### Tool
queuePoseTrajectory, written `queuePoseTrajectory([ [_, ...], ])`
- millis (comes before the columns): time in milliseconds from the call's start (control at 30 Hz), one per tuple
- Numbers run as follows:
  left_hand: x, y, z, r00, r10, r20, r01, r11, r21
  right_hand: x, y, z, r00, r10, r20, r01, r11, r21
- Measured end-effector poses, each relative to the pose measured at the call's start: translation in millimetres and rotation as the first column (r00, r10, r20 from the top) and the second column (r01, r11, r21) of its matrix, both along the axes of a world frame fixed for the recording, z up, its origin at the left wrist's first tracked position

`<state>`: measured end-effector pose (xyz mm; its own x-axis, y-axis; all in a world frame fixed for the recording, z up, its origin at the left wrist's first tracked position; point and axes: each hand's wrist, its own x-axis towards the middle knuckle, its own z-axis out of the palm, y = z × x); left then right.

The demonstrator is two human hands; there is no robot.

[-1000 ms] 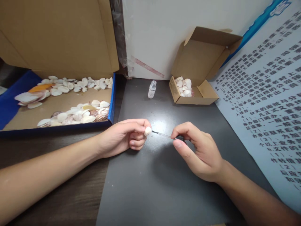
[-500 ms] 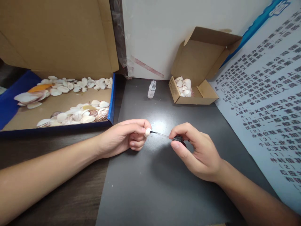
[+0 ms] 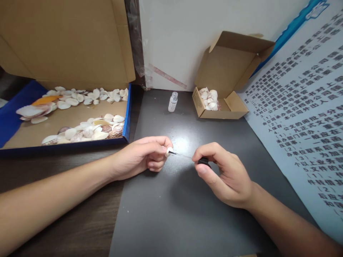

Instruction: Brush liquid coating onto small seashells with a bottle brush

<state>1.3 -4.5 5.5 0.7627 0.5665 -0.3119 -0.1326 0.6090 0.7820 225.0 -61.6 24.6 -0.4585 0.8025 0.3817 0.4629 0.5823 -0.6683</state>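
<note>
"What is carrying the things?"

"It is a dark wood-grain table (image 3: 80, 217), and a smooth grey mat (image 3: 160, 217) lies on it."

"And what stands on the mat?"

"A small clear bottle (image 3: 173, 102), upright, and near it an open cardboard box (image 3: 223, 114). Also some tiny pale specks (image 3: 128, 211)."

"On the wood directly?"

"There rests the open blue box (image 3: 127, 126)."

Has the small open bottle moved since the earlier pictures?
No. The small open bottle stands in the same place, left of the small cardboard box.
</note>
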Motion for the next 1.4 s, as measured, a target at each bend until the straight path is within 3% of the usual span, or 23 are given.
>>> queuePoseTrajectory([
  [233, -0.3, -0.6, -1.6, 1.0, -0.009, 0.004, 0.009, 1.0, 0.015, 0.3, 1.3, 2.0, 0.997, -0.074, 0.02, 0.074, 0.997, -0.006],
  [467, -0.1, -0.6, -1.7, 1.0, -0.013, 0.004, 0.013, 0.999, 0.029, 1.9, 0.0, 1.6, 1.0, -0.007, -0.02, 0.007, 1.0, 0.013],
  [700, -0.4, -0.7, -2.2, 1.0, -0.023, 0.013, 0.022, 0.998, 0.055, 2.8, 0.2, 3.2, 0.997, -0.072, -0.006, 0.072, 0.997, 0.018],
  [867, -0.3, -1.1, -2.9, 1.0, -0.029, 0.0, 0.029, 0.997, 0.068, 1.5, 0.3, 2.4, 1.0, -0.003, -0.013, 0.004, 1.0, 0.022],
  [1067, 0.7, -1.9, -1.4, 1.0, -0.029, 0.007, 0.029, 0.997, 0.069, 1.7, 0.3, 1.7, 0.998, -0.07, 0.001, 0.07, 0.997, 0.02],
  [1267, 0.5, -1.4, -1.6, 1.0, -0.011, 0.017, 0.011, 0.999, 0.032, 1.3, 1.3, 2.2, 1.0, 0.002, -0.01, -0.002, 1.0, 0.024],
  [1400, 0.5, 0.8, -2.1, 0.998, 0.046, 0.033, -0.046, 0.999, -0.024, 1.4, 0.7, -0.3, 0.996, -0.085, -0.016, 0.085, 0.996, 0.01],
])
